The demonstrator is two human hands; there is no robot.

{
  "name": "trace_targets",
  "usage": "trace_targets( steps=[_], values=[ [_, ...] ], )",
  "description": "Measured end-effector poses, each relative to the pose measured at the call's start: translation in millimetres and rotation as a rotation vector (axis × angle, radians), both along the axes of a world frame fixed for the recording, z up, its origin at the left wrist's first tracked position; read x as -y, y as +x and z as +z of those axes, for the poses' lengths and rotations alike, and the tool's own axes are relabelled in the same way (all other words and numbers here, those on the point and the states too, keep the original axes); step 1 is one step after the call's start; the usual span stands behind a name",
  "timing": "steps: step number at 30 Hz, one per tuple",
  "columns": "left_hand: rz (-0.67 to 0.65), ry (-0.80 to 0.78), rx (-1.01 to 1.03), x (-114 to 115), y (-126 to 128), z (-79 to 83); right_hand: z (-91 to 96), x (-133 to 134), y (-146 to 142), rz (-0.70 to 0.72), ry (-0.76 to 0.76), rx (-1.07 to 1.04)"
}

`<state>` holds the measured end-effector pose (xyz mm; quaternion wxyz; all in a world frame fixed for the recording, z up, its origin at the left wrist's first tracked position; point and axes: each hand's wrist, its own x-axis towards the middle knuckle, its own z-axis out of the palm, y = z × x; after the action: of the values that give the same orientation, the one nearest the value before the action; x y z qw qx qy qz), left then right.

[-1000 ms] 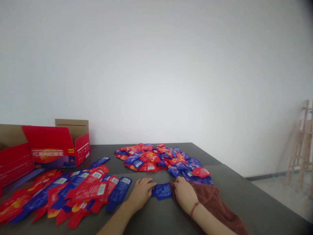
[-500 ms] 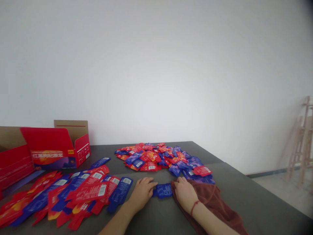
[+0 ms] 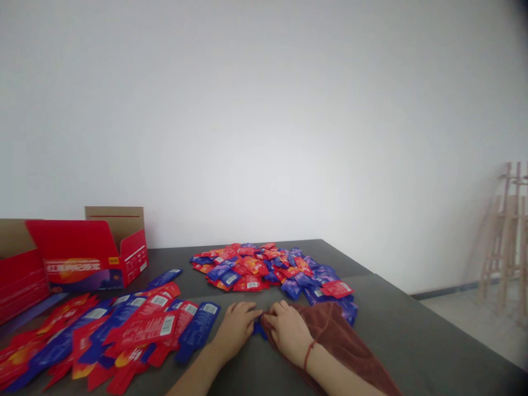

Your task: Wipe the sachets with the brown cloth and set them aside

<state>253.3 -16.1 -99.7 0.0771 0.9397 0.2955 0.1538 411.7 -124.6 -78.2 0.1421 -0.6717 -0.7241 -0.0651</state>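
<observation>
A blue sachet (image 3: 258, 330) lies flat on the dark table in front of me, with only a small part showing between my hands. The fingers of my left hand (image 3: 236, 328) are curled down on its left end, holding it against the tabletop. My right hand (image 3: 287, 329) is closed on a brown cloth (image 3: 344, 335), whose bunched edge covers most of the sachet. From under that hand the cloth trails to the right and toward me. A red band circles my right wrist.
Flat red and blue sachets (image 3: 140, 330) overlap in a spread at left. Farther back lies a heap of red and blue sachets (image 3: 251, 267). Open red cartons (image 3: 82, 256) stand at the back left. Wooden easels (image 3: 509, 231) lean at the far right, beyond the table edge.
My right hand has slid left with the cloth, along the blue sachet toward my left hand, covering most of it. My left hand has stayed nearly in place.
</observation>
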Motion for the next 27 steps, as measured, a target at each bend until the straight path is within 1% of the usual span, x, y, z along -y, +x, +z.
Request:
trace_targets(
  steps=[3,5,7,9,12,14,17,20,22,24,27],
  values=[
    [0.0,0.011,-0.002,0,0,0.6,-3.0,11,4,0.105,0.002,-0.045],
    [0.006,0.016,-0.011,0,0,0.4,-7.3,22,11,0.117,0.004,-0.077],
    [0.007,0.015,-0.018,0,0,0.4,-11.0,31,19,0.071,0.017,-0.102],
    [0.008,0.01,-0.021,0,1,1.0,-11.6,36,27,-0.011,0.036,-0.116],
    [0.012,0.002,-0.023,1,1,2.1,-6.5,32,33,-0.138,0.043,-0.096],
    [0.013,-0.004,-0.018,1,1,2.1,-2.2,24,29,-0.167,0.032,-0.062],
    [0.009,-0.006,-0.005,0,0,1.0,-0.9,8,10,-0.102,0.024,-0.021],
    [-0.009,0.001,-0.009,-1,-1,0.2,-5.7,-5,-13,0.006,0.013,0.009],
    [-0.018,0.009,-0.019,-2,0,0.0,-8.9,-10,-21,0.057,-0.003,0.025],
    [-0.023,0.015,-0.028,-3,-1,-0.3,-10.3,-8,-21,0.107,-0.024,0.028],
    [-0.02,0.015,-0.035,-3,-2,-1.4,-9.5,3,-7,0.177,-0.032,0.008]
  ],
)
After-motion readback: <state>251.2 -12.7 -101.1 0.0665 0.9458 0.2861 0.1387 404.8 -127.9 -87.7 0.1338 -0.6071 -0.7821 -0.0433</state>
